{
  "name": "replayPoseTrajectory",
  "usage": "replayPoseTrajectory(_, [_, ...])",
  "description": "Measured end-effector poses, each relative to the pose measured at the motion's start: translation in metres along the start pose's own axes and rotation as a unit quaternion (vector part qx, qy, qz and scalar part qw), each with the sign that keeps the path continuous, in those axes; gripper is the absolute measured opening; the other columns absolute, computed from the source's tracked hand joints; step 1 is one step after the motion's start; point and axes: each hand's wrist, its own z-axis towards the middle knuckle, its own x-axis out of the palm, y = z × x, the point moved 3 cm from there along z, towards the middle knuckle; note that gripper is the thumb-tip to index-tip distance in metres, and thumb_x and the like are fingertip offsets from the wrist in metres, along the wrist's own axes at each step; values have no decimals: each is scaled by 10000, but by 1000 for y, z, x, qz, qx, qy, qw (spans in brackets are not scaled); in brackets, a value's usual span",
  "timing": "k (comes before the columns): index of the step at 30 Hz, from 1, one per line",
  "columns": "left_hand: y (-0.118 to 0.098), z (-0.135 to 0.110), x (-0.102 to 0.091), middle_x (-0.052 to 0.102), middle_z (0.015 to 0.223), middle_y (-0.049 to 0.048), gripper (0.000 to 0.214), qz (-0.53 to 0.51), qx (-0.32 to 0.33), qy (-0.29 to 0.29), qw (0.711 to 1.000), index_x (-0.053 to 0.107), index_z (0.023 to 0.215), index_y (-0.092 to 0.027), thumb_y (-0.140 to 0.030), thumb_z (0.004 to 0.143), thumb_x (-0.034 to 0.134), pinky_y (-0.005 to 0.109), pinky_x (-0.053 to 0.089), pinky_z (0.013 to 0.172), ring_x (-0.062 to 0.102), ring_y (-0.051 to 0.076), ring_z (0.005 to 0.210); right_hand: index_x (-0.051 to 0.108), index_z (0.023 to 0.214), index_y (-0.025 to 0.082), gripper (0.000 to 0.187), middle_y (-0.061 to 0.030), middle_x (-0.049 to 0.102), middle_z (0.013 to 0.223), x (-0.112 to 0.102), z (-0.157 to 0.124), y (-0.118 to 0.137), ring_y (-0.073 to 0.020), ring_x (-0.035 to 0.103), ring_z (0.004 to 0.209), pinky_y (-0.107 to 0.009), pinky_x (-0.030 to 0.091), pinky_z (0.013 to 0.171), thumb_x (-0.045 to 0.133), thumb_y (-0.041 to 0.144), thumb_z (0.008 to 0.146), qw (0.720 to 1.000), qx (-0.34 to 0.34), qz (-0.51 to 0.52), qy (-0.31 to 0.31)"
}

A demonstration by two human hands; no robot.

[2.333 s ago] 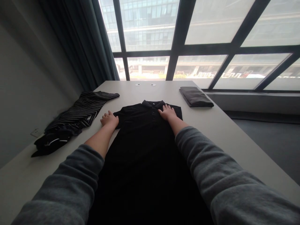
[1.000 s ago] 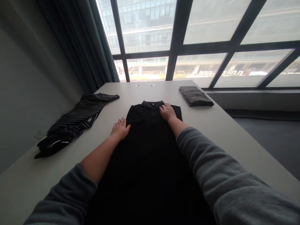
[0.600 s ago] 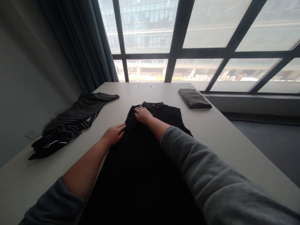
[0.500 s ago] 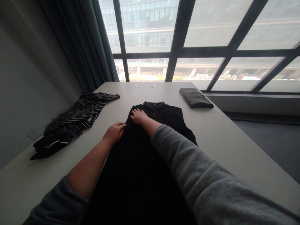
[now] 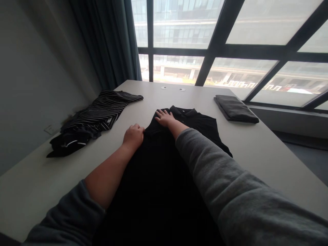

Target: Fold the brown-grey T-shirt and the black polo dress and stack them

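A black polo shirt (image 5: 164, 171) lies spread on the white table, its collar (image 5: 183, 111) pointing towards the window. My left hand (image 5: 134, 135) is closed at the shirt's left edge, its fingers gripping the sleeve cloth there. My right hand (image 5: 164, 118) lies flat on the shirt near the left shoulder, just beside the collar, with its fingers spread. The shirt's near end runs down out of the picture, and my right forearm covers part of its right side.
On the left of the table (image 5: 266, 160) is a heap of clothes with a striped garment (image 5: 110, 106) and a black one with white trim (image 5: 70, 143). A folded dark grey cloth (image 5: 235, 108) lies at the back right. Beyond stand a curtain (image 5: 112, 44) and windows.
My left hand has drawn the sleeve edge slightly outward, and its fingers are more curled. My right hand stays on the shoulder. The whole view has shifted, with things appearing further right.
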Motion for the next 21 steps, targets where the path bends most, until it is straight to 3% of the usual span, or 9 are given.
replayPoseTrajectory(3, [-12,-2,-8,703,1147,172,295,42,-11,-2,999,780,1084,-147,-265,1001,523,476,523,903,637,360,1093,179,1729,314,714,-51,16,1785,1,0,1,-363,66,1650,-691,54,1288,282,615,1090,1000,2,-4,-3])
replayPoseTrajectory(6, [-27,-2,-8,668,1371,187,394,19,51,8,999,737,1260,-124,-334,1044,483,491,482,1057,597,354,1277,174,1730,305,714,-54,10,1785,1,1,2,-355,60,1651,-684,63,1290,276,609,1093,1000,6,-8,-3])
replayPoseTrajectory(10, [-40,-4,9,355,1716,168,630,-15,149,114,982,439,1609,-71,-425,1089,397,449,247,1307,314,298,1598,158,1732,308,724,-52,13,1785,2,3,1,-341,44,1655,-664,54,1298,279,621,1091,1000,8,-11,-5])
replayPoseTrajectory(13, [-41,-10,19,185,1765,162,735,-14,155,192,969,291,1675,-51,-491,1090,352,466,169,1336,167,304,1648,173,1728,329,712,-32,26,1786,3,5,-1,-335,35,1657,-654,38,1302,279,625,1090,1000,8,-7,-5])
replayPoseTrajectory(17, [-43,-18,15,125,1773,142,780,-23,142,219,965,254,1696,-92,-555,1075,345,489,154,1338,112,316,1655,176,1728,329,723,-18,24,1786,6,8,-4,-327,36,1658,-639,30,1309,288,632,1082,1000,9,-5,-2])
replayPoseTrajectory(21, [-48,-21,7,74,1778,131,830,-21,123,249,960,223,1706,-105,-598,1054,367,501,137,1339,71,315,1659,155,1736,278,778,-80,35,1786,8,15,-7,-325,34,1658,-576,41,1324,288,661,1072,999,31,-3,-19])
